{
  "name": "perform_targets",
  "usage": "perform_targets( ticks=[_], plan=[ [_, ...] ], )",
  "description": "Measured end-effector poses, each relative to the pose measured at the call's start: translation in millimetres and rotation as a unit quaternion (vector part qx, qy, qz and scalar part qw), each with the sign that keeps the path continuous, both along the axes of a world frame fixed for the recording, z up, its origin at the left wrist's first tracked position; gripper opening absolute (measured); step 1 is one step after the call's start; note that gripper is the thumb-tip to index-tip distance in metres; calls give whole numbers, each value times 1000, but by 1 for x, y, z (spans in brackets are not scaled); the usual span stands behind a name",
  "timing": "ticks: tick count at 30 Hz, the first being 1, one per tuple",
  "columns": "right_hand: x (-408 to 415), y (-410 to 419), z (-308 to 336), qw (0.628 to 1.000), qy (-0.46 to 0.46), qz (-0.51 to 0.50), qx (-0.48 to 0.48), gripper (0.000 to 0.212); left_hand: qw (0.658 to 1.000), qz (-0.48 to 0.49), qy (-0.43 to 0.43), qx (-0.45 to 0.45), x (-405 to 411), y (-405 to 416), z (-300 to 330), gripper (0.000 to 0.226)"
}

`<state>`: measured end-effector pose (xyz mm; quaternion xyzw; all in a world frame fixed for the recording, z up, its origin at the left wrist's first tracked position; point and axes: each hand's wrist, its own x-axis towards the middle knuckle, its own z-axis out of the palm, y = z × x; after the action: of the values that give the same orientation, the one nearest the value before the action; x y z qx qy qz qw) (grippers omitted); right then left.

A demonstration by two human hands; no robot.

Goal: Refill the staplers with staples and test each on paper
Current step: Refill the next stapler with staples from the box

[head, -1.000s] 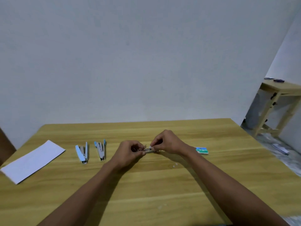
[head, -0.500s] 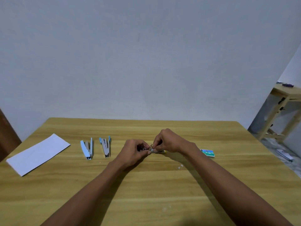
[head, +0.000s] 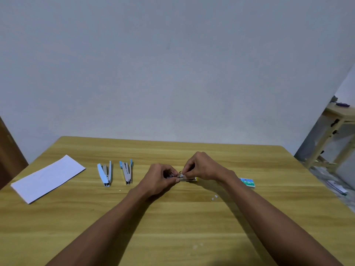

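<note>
Both hands' grip point(head: 177, 174) round stapler point(head: 187, 179)

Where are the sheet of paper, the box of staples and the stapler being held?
sheet of paper point(head: 48, 178), head view, middle of sheet.
box of staples point(head: 248, 182), head view, its top face.
held stapler point(head: 187, 179), head view, metal body between hands.

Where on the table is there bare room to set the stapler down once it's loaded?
Bare wood lies along the table back edge behind both hands, in front between the forearms, and between the open blue staplers and the left hand. It is crowded around the right hand, the held stapler and the staple box.
</note>
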<state>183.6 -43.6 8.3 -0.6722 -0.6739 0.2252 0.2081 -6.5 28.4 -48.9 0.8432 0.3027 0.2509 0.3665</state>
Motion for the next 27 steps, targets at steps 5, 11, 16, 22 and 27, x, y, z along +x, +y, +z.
perform_targets(
  ticks=[5, 11, 16, 22, 27],
  plan=[
    [5, 0, -3, 1000, -28, 11, 1, 12, 1000, 6, 0, 2, 0, 1, -1, 17],
    [5, 4, -7, 999, -35, 33, -10, 12, 1000, 0, -4, -3, 1, 2, -1, 18],
    [6, 0, -7, 998, -53, 38, -8, 15, 1000, -5, -2, -4, 0, 2, -1, 16],
    [-3, -7, -10, 998, -51, 42, -6, 23, 1000, -12, -11, -8, 0, 2, -1, 13],
    [11, -12, -3, 993, -113, 17, -6, 20, 1000, -4, -1, 7, 1, 1, -1, 16]
  ],
)
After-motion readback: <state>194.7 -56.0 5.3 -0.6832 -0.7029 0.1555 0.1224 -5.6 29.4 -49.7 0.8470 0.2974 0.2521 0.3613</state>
